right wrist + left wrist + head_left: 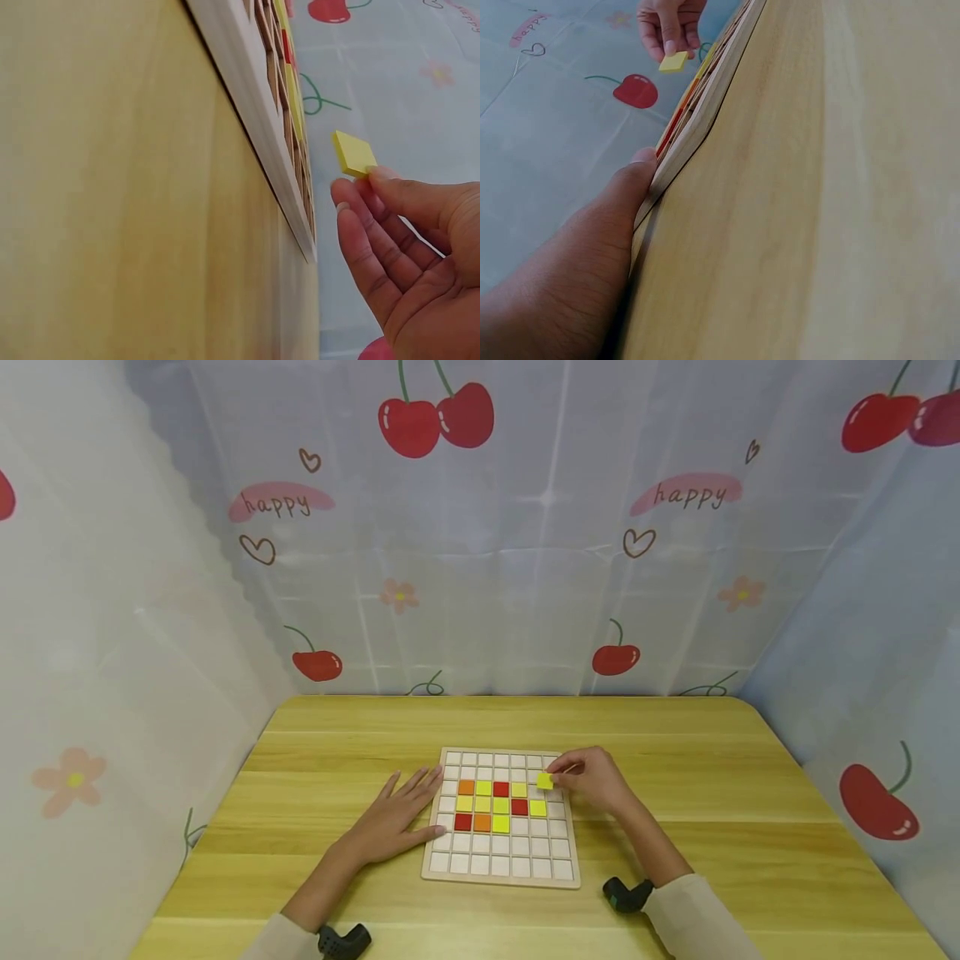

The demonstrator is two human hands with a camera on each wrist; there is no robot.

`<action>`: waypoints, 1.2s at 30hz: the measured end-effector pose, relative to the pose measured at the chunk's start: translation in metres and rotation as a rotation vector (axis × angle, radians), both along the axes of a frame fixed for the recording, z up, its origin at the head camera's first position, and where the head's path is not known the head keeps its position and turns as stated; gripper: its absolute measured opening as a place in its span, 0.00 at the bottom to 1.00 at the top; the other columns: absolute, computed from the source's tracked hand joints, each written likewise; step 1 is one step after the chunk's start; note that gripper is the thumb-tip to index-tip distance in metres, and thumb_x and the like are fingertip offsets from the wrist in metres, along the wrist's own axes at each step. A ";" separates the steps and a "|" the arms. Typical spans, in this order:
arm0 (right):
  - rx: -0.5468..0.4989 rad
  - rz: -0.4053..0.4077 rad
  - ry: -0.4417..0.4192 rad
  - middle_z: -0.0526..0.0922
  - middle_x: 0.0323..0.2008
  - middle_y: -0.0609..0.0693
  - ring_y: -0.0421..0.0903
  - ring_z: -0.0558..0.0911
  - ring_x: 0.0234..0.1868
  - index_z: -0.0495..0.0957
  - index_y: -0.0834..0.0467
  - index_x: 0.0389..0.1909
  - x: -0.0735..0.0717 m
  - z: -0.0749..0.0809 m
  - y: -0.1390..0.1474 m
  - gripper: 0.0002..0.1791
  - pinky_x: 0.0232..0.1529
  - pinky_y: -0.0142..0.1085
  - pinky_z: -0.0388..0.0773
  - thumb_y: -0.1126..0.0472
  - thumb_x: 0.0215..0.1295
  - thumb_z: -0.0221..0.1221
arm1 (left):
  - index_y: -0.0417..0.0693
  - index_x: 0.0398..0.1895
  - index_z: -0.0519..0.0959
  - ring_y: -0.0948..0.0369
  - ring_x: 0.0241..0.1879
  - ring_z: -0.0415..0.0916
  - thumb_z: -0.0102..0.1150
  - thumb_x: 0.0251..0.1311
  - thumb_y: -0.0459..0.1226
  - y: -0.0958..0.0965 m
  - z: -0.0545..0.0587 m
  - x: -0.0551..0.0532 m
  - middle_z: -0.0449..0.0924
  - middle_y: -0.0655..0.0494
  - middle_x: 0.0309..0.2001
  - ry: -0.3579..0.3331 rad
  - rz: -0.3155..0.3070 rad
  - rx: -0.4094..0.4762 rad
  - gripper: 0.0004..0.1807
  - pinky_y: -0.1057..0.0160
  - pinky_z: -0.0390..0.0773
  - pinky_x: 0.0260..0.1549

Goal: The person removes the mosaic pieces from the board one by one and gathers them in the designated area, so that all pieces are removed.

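A square wooden grid board (501, 882) lies flat on the table, with yellow, red and orange square tiles filling several middle cells. My left hand (390, 822) rests at the board's left edge, fingers spread and straight; in the left wrist view its thumb (641, 169) touches the rim. Over the upper right part of the board, my right hand (596, 781) pinches a yellow tile (544, 781) between thumb and fingertips. The right wrist view shows that yellow tile (354, 154) held by one corner, raised off the grid, the other fingers loosely bent.
The board sits on a light wooden table (360, 727). A printed curtain (510, 568) with cherries and hearts stands behind the table and along both sides. Black devices (627, 895) are worn at both wrists, by the beige sleeves (701, 914).
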State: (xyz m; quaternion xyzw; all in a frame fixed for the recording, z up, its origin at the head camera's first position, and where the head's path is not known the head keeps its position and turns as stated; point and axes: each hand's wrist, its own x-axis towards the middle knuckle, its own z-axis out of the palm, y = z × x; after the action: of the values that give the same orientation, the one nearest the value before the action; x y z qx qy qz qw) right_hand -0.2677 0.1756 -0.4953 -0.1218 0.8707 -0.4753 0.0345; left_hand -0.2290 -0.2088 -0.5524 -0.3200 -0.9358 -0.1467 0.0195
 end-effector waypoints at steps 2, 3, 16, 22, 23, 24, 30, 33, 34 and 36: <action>0.001 -0.003 0.006 0.87 0.36 0.50 0.46 0.83 0.34 0.90 0.57 0.36 -0.001 0.001 0.002 0.04 0.36 0.34 0.83 0.67 0.62 0.69 | 0.51 0.83 0.45 0.56 0.80 0.40 0.41 0.70 0.68 0.000 0.000 0.000 0.43 0.57 0.82 -0.002 0.001 0.001 0.49 0.39 0.36 0.75; -0.005 -0.003 0.007 0.87 0.36 0.51 0.46 0.83 0.34 0.89 0.58 0.36 -0.001 0.002 0.003 0.04 0.36 0.34 0.83 0.68 0.62 0.69 | 0.51 0.83 0.45 0.56 0.80 0.40 0.41 0.70 0.68 0.000 0.000 0.000 0.42 0.57 0.82 -0.005 0.002 0.002 0.49 0.39 0.36 0.75; -0.114 -0.011 -0.039 0.87 0.42 0.58 0.53 0.89 0.38 0.87 0.65 0.41 -0.003 0.008 0.021 0.06 0.41 0.45 0.87 0.71 0.66 0.65 | 0.52 0.83 0.45 0.56 0.80 0.41 0.43 0.70 0.68 -0.001 0.000 0.000 0.43 0.58 0.82 -0.001 0.002 0.012 0.49 0.38 0.37 0.75; -0.110 -0.035 -0.030 0.88 0.39 0.58 0.57 0.88 0.38 0.87 0.65 0.42 -0.005 0.008 0.029 0.07 0.40 0.45 0.87 0.68 0.66 0.66 | 0.52 0.83 0.45 0.56 0.80 0.41 0.42 0.70 0.68 -0.002 -0.003 0.000 0.43 0.58 0.82 -0.001 0.005 0.007 0.49 0.38 0.38 0.75; -0.106 -0.038 -0.025 0.88 0.39 0.59 0.57 0.88 0.38 0.87 0.65 0.42 -0.005 0.008 0.030 0.07 0.40 0.45 0.87 0.67 0.66 0.66 | 0.52 0.83 0.45 0.56 0.80 0.41 0.42 0.70 0.68 -0.002 -0.003 0.000 0.43 0.58 0.82 0.000 0.005 0.007 0.49 0.38 0.38 0.75; -0.106 -0.044 -0.020 0.88 0.39 0.59 0.58 0.88 0.38 0.87 0.65 0.42 -0.006 0.008 0.031 0.07 0.40 0.46 0.87 0.67 0.66 0.66 | 0.51 0.83 0.45 0.56 0.80 0.41 0.42 0.70 0.68 -0.002 -0.003 0.000 0.43 0.57 0.82 -0.001 0.004 0.008 0.49 0.38 0.38 0.75; -0.096 -0.065 -0.007 0.88 0.38 0.59 0.58 0.88 0.38 0.87 0.67 0.44 -0.009 0.008 0.040 0.09 0.42 0.47 0.86 0.67 0.66 0.66 | 0.51 0.83 0.45 0.55 0.80 0.41 0.42 0.70 0.68 -0.002 -0.004 -0.001 0.44 0.57 0.82 0.001 0.006 0.013 0.49 0.38 0.38 0.75; -0.102 -0.077 -0.016 0.88 0.39 0.59 0.58 0.88 0.38 0.86 0.68 0.44 -0.010 0.007 0.044 0.09 0.42 0.47 0.86 0.67 0.67 0.66 | 0.51 0.83 0.45 0.55 0.80 0.42 0.42 0.70 0.68 -0.001 -0.003 -0.002 0.44 0.57 0.82 0.001 0.005 0.014 0.49 0.37 0.38 0.75; -0.103 -0.083 -0.017 0.88 0.39 0.59 0.58 0.88 0.39 0.87 0.68 0.43 -0.011 0.006 0.046 0.09 0.42 0.46 0.86 0.67 0.67 0.66 | 0.51 0.83 0.46 0.55 0.80 0.42 0.42 0.70 0.68 -0.001 -0.003 -0.002 0.44 0.57 0.82 0.002 0.004 0.015 0.49 0.37 0.38 0.75; -0.102 -0.093 -0.017 0.87 0.40 0.60 0.57 0.88 0.38 0.87 0.67 0.43 -0.011 0.006 0.048 0.08 0.41 0.45 0.86 0.67 0.67 0.66 | 0.51 0.83 0.46 0.55 0.80 0.42 0.42 0.70 0.68 -0.001 -0.002 -0.002 0.45 0.57 0.82 0.003 0.002 0.018 0.49 0.37 0.38 0.74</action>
State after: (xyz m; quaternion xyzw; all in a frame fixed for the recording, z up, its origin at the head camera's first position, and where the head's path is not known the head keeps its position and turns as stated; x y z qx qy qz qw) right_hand -0.2788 0.2237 -0.4895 -0.0788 0.8497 -0.5212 0.0138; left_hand -0.2308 -0.2098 -0.5548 -0.3189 -0.9348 -0.1543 0.0241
